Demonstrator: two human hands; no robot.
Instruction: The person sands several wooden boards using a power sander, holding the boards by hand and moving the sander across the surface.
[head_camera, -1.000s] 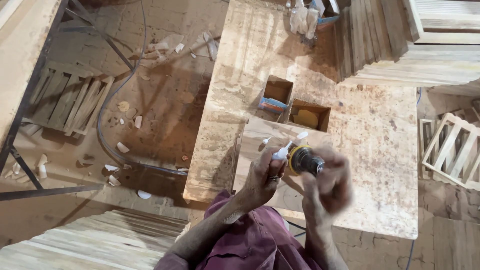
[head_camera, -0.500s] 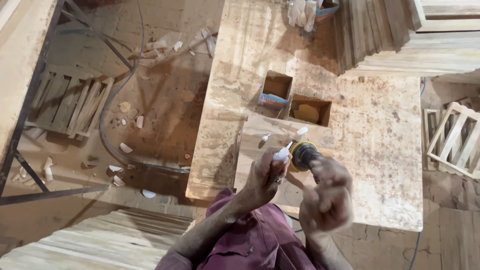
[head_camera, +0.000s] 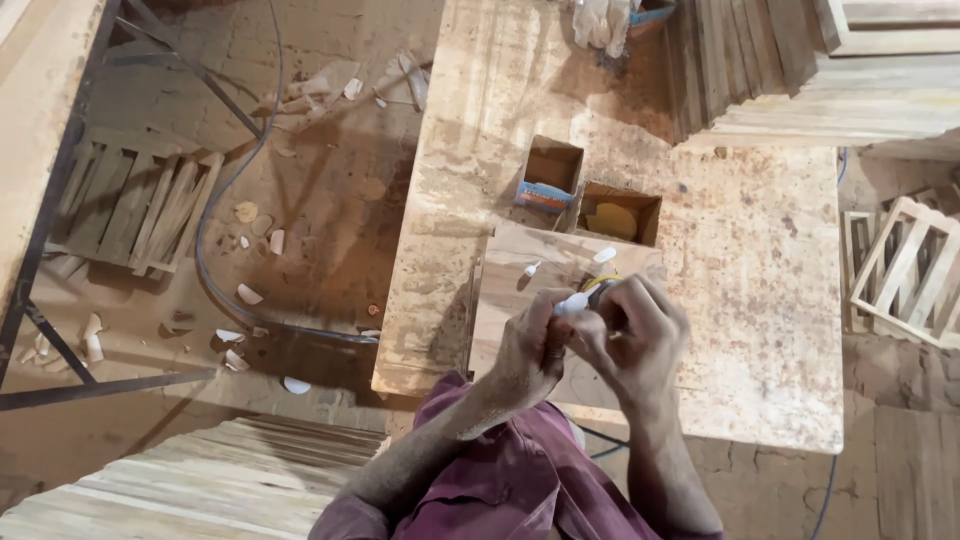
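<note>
1. My left hand and my right hand are close together over the wooden board, just in front of my chest
2. Both hands hold one small thing between them, a little white tube with a bit of yellow and a dark part
3. My left fingers are curled and pinch the white end, which pokes out at about 1 o'clock from that hand
4. My right fingers are wrapped tight round the other end, so most of it is hidden and I cannot tell its full shape
5. I think the tube is very light and hard, and smooth, so it could slip; a good grip is round the thick middle, not the thin tip
6. Two small white bits lie on the board at 12 o'clock from my hands
7. Farther at 12 o'clock are two open cardboard boxes, the small box and the wide box, standing on the workbench
8. A cloth lies at the far end, and stacked wooden slats sit at 1 o'clock
9. A cable runs over the floor at 9 o'clock
</note>
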